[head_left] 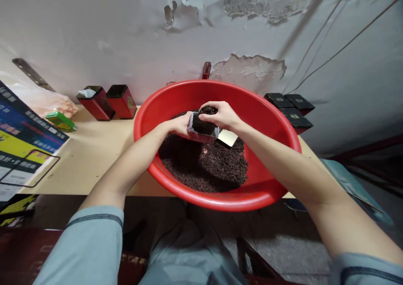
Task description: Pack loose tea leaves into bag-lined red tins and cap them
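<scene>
A big red basin (270, 121) sits on a wooden table, holding a heap of dark loose tea leaves (204, 163). My left hand (179, 125) grips a small open foil pouch (203, 130) by its left side, over the basin. My right hand (220, 115) is closed on a pinch of tea leaves right above the pouch's mouth. A pale flat card or scoop (228, 138) pokes out behind the pouch, under my right wrist.
Two red tins (108, 102) stand open at the back left beside a small green box (61, 121). Black tins (291, 108) are stacked at the back right. A printed carton (22, 142) lies at the left. The wall behind is peeling.
</scene>
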{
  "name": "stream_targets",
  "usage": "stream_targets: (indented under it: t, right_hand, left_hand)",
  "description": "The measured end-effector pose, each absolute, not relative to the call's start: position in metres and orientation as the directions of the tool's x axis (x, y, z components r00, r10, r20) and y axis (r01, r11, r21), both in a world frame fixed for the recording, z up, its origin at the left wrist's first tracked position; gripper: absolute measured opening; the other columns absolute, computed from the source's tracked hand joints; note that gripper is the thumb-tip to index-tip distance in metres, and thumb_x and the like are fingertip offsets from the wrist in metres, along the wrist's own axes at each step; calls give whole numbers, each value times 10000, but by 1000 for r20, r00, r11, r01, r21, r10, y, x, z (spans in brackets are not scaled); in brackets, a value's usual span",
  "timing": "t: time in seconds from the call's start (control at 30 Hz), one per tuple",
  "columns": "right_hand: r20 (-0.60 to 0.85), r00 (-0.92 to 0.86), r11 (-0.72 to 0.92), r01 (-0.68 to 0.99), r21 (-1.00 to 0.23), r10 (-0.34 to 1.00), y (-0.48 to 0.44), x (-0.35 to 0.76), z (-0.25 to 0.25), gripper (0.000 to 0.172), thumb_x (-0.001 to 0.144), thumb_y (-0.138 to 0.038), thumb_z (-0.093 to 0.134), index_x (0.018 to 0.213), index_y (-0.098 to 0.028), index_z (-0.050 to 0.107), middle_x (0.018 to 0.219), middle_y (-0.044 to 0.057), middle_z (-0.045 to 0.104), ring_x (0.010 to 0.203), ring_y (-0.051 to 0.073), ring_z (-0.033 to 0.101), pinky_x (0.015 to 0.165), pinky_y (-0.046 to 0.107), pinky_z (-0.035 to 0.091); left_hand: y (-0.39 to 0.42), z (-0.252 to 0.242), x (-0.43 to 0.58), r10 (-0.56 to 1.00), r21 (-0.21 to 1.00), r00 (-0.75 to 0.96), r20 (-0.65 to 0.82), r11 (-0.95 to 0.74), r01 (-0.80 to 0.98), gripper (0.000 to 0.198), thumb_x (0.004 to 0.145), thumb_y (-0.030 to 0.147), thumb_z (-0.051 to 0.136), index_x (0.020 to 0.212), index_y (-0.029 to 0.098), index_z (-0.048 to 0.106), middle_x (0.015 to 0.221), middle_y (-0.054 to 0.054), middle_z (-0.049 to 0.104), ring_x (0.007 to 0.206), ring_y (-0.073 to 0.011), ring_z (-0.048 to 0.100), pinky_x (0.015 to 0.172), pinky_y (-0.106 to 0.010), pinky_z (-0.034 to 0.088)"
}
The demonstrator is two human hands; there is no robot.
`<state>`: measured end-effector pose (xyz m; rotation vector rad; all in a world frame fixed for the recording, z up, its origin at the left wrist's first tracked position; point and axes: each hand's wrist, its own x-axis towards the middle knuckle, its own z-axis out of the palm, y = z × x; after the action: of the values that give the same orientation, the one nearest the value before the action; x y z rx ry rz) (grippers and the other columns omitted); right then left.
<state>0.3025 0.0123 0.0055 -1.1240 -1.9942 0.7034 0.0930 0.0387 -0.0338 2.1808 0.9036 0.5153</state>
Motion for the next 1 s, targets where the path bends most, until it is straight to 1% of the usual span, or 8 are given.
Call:
stream_targets:
  t: [0.1,0.2,0.27,0.5,0.67,0.73,0.9,1.0]
  right_hand:
    - [532,-358,621,623,-476,767,18,295,-16,353,822,-385,664,1087,-181,775,1120,113,729,1022,251,676,989,399,525]
    - [531,-471,679,665,-310,704,16,293,-39,382,875,-411,636,1162,-198,770,1256,151,678,1135,280,646,1017,402,515]
    - [490,-529,695,670,-261,693,16,295,-48,388,883,-415,637,1187,-213,767,1286,154,663,1176,296,626,1036,419,505]
    - [403,-533,656,696,-291,744,21,300,-54,458,931,-478,608,1289,-229,747,1315,133,671,1132,284,654,999,394,505]
    - [396,-546,665,687,-293,738,22,300,-48,465,936,-458,607,1289,-190,748,1224,144,707,1086,291,669,996,422,506]
    - [379,-574,683,668,-296,726,22,300,-44,425,920,-412,626,1254,-189,766,1199,141,706,1072,286,668,996,427,512]
    - [272,-676,728,617,-298,685,26,306,-35,315,857,-213,630,1086,-223,846,1260,110,700,1116,280,668,1034,429,511]
    - [310,-628,698,670,-253,714,21,310,-26,255,907,-249,619,1001,-236,856,1114,87,745,1018,267,686,954,432,532]
  left_hand:
    - [46,-38,88,796,641,605,9,-469,607,987,428,430,907,1282,166,489,1160,-94,639,1086,-359,686,902,-453,597]
    - [49,-41,86,790,627,614,-8,-474,618,969,450,438,891,1277,175,459,1176,-99,619,1049,-335,695,853,-409,599]
    - [50,-43,86,767,636,641,6,-498,589,926,459,435,873,1249,179,464,1164,-87,610,1019,-313,698,838,-387,590]
    - [53,-49,86,768,644,639,25,-501,578,942,451,423,867,1260,191,444,1141,-64,610,1011,-286,684,870,-377,564]
    - [53,-47,87,766,642,641,53,-518,566,897,436,387,881,1218,190,486,1067,-45,631,995,-292,686,877,-373,565]
    - [52,-45,88,774,646,632,46,-505,572,905,427,384,888,1216,190,489,1064,-52,638,998,-302,689,875,-379,568]
    - [44,-40,91,791,655,611,25,-475,587,936,408,399,892,1226,190,487,1083,-78,642,1052,-346,683,892,-417,576]
    - [41,-40,92,777,672,628,52,-492,554,912,422,381,892,1232,208,509,1098,-72,650,1053,-342,691,891,-409,582]
